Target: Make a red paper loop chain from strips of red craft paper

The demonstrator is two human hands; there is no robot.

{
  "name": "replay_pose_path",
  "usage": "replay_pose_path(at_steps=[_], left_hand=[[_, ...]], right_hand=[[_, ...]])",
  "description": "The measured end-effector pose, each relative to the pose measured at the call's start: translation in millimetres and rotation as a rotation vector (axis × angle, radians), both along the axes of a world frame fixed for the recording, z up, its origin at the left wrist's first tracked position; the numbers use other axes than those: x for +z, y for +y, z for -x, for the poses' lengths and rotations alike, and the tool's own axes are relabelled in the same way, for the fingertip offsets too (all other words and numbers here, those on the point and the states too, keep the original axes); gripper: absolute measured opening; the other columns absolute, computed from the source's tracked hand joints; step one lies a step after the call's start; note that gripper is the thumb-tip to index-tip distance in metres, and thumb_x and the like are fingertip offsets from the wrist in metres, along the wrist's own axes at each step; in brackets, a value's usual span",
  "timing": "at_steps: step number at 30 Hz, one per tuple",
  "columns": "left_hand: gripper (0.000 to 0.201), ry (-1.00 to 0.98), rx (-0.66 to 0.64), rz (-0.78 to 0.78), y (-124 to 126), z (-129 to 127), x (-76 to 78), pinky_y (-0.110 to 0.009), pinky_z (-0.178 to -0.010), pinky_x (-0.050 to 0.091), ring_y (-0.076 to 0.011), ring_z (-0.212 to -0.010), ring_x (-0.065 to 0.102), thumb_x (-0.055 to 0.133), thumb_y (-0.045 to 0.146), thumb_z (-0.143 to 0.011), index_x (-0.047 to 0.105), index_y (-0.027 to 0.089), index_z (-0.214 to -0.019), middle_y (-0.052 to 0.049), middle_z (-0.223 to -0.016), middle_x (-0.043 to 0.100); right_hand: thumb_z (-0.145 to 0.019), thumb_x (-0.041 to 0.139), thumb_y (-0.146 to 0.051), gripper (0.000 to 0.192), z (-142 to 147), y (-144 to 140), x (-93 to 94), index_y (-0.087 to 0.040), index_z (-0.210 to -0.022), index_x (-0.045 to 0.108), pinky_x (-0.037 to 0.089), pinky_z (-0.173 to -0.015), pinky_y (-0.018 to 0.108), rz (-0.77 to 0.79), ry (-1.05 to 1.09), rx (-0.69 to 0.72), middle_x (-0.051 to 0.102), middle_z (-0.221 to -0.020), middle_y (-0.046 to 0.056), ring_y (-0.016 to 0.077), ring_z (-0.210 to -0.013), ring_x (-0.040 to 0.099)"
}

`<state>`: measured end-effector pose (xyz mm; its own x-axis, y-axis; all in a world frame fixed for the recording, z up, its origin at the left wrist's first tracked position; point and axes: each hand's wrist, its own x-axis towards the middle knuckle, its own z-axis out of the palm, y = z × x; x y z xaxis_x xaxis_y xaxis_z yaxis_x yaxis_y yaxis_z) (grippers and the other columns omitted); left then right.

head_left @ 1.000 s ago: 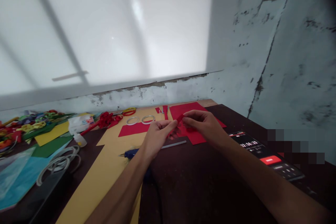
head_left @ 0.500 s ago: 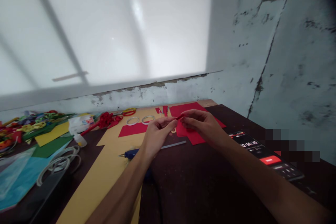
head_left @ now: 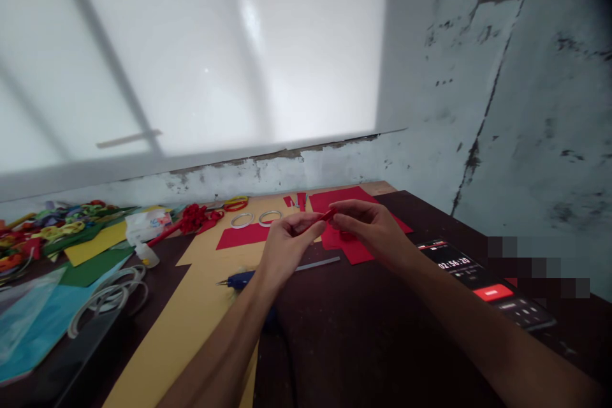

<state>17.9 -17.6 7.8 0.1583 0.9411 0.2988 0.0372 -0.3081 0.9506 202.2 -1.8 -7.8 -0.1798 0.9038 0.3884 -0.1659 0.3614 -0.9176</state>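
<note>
A small folded strip of red paper (head_left: 327, 214) is pinched between my two hands above the table. My left hand (head_left: 292, 239) grips its left end with thumb and fingers. On the other end, my right hand (head_left: 366, 223) closes its thumb and fingertips. Red paper sheets (head_left: 354, 250) lie beneath and behind my right hand. Below my left forearm sits a blue glue gun (head_left: 239, 280), partly hidden, its metal tip pointing left. A grey stick or ruler (head_left: 318, 264) lies just under the hands.
Two rings of tape (head_left: 270, 218) rest on tan paper (head_left: 191, 293) beside a red sheet (head_left: 241, 238). A red paper flower (head_left: 194, 219) and yellow-handled scissors (head_left: 236, 204) lie further back. At left are a grey cable (head_left: 108, 296) and coloured papers (head_left: 98, 264); at right, a phone (head_left: 482, 280).
The red strip has turned slightly and now shows more of its length between the fingertips. Both hands stay in nearly the same place.
</note>
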Motion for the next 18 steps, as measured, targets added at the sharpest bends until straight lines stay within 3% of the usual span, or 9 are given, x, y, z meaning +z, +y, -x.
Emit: replay_pose_path(at_steps=[12, 18], left_hand=[[0.041, 0.199, 0.038, -0.057, 2.3, 3.8, -3.1, -0.022, -0.051, 0.030, -0.0107, -0.056, 0.046, 0.059, 0.053, -0.086, 0.075, 0.016, -0.092, 0.000, -0.065, 0.059], [0.036, 0.424, 0.092, -0.283, -2.1, 1.2, -3.6, -0.024, -0.056, 0.032, -0.0125, -0.061, 0.046, 0.051, 0.045, -0.092, 0.073, 0.017, -0.086, 0.000, -0.065, 0.057]], right_hand=[[-0.076, 0.075, -0.028, 0.025, 1.0, -1.4, 2.7, -0.023, -0.101, 0.075, 0.056, -0.081, 0.033, -0.009, -0.005, -0.016, 0.076, -0.096, 0.004, 0.0163, -0.083, 0.069], [-0.074, 0.074, -0.028, 0.028, 2.2, -1.7, 2.6, -0.020, -0.100, 0.073, 0.057, -0.080, 0.035, -0.063, -0.108, -0.076, 0.075, -0.090, 0.005, 0.0186, -0.083, 0.070]])
